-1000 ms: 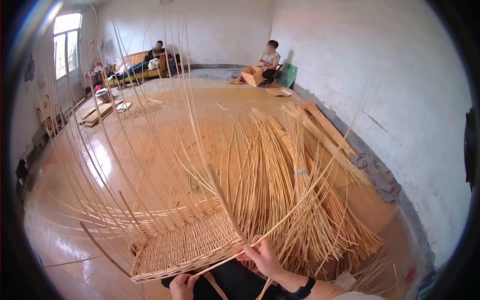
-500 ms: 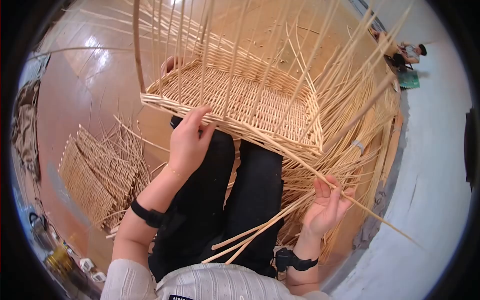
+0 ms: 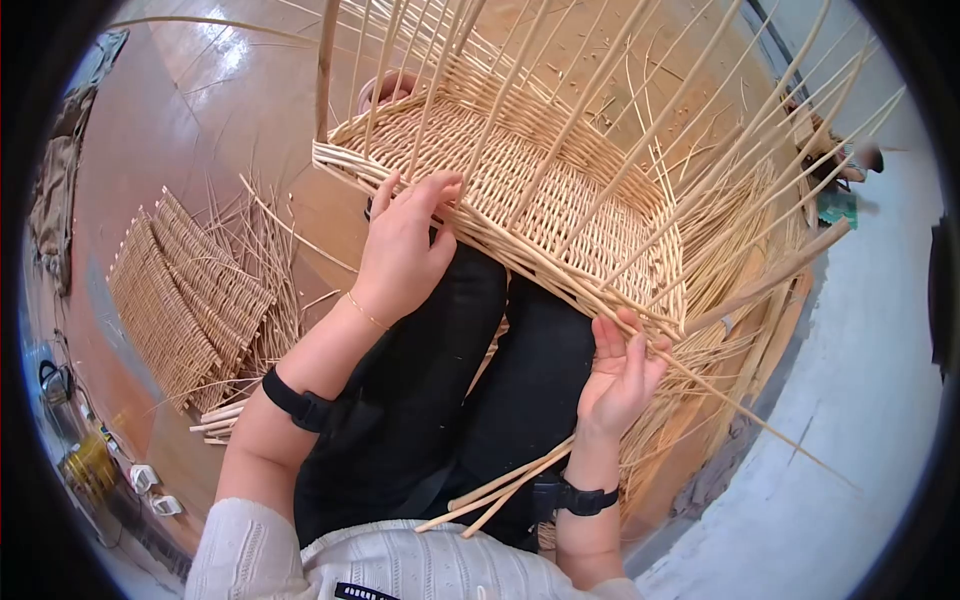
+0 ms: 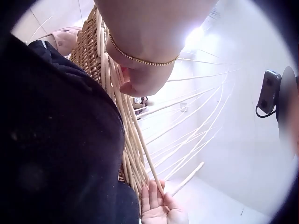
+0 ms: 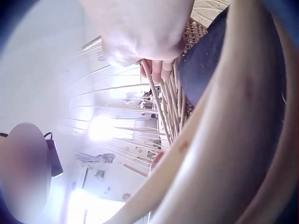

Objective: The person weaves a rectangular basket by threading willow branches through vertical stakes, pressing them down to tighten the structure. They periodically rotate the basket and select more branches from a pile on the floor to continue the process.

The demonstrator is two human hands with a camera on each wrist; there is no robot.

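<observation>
Basket [image 3: 450,130], unfinished: left hand [image 3: 403,245] curled at near rim [image 3: 520,248]; right hand [image 3: 618,385] pinching one rod [image 3: 720,392]. Step, seemingly side-weaving; next move calls for even tension.

The brown, glossy floor [image 3: 150,120] bears several slatted wicker panels [image 3: 190,300] at the left, fanned and overlapping, with thin loose twigs [image 3: 270,265] beside them and short cut sticks [image 3: 217,422] near their lower end. Long pale rods [image 3: 745,250] lie heaped at the right.
</observation>
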